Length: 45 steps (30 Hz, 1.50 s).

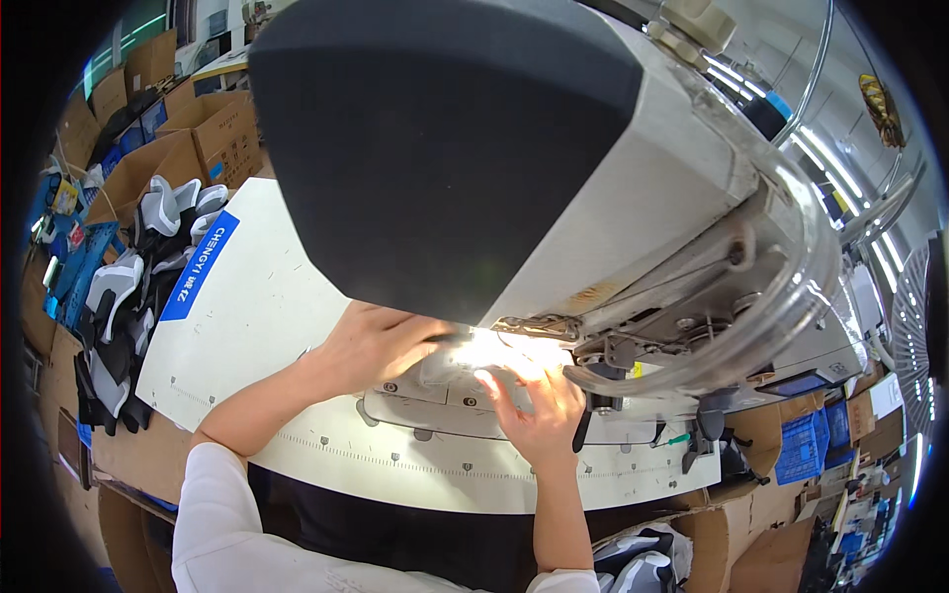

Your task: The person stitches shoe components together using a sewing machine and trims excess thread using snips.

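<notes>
A large sewing machine with a black-and-grey head [445, 148] fills the upper middle. Beneath it, a bright lamp glare washes out the needle area. My left hand [371, 346] reaches in from the left, its fingers close together at a small dark piece [451, 337], which looks like fabric. On the other side of the glare is my right hand [542, 405], with thumb and fingers spread and fingertips pointing into the light. Whatever lies under the right fingertips is lost in the brightness. Both hands are low over the machine bed [445, 400].
The pale curved worktable [267, 237] carries a ruler scale along its near edge. Black, grey and white cut pieces [119, 316] are heaped at its left. Cardboard boxes [222, 133] stand behind them. More pieces [647, 558] lie in a box at lower right, near a blue crate [803, 445].
</notes>
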Each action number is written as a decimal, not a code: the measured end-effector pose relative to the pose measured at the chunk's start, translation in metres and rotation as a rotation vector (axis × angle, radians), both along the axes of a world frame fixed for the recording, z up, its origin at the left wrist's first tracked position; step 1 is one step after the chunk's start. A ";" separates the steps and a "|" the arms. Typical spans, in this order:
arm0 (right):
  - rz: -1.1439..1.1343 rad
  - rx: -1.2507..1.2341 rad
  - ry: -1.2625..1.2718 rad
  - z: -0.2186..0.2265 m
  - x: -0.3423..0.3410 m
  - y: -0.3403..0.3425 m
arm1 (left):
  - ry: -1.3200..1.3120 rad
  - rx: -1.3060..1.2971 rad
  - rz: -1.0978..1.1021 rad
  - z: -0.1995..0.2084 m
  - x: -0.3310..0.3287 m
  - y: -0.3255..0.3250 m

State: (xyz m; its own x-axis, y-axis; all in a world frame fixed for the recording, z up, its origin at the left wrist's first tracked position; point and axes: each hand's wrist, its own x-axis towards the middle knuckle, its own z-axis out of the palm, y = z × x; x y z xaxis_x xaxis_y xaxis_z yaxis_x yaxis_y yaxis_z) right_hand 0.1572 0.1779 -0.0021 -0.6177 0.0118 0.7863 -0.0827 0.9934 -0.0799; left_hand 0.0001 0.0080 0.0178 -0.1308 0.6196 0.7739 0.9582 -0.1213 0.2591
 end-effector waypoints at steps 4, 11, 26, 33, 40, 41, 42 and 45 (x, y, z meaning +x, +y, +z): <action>0.035 -0.098 0.045 0.002 -0.002 -0.008 | 0.000 -0.271 0.344 -0.027 -0.028 0.003; 0.184 -0.375 0.091 0.008 -0.009 -0.066 | -0.391 0.075 0.453 0.009 -0.013 -0.023; 0.714 -0.558 -0.361 0.006 0.014 -0.114 | -0.715 -0.292 -0.100 0.016 0.008 -0.120; 0.437 -1.482 -0.373 -0.056 0.026 -0.123 | -0.861 0.615 0.352 0.002 0.052 -0.144; 0.883 -1.942 -1.102 -0.052 -0.007 -0.141 | -0.590 0.855 0.424 -0.023 0.088 -0.124; 0.855 -1.995 -1.069 -0.057 -0.005 -0.147 | -0.583 0.914 0.463 -0.024 0.091 -0.120; 0.826 -2.047 -1.035 -0.060 -0.002 -0.151 | -0.575 0.976 0.500 -0.025 0.094 -0.116; 0.669 -2.387 -1.221 -0.063 0.018 -0.159 | -0.648 1.115 0.406 -0.022 0.098 -0.109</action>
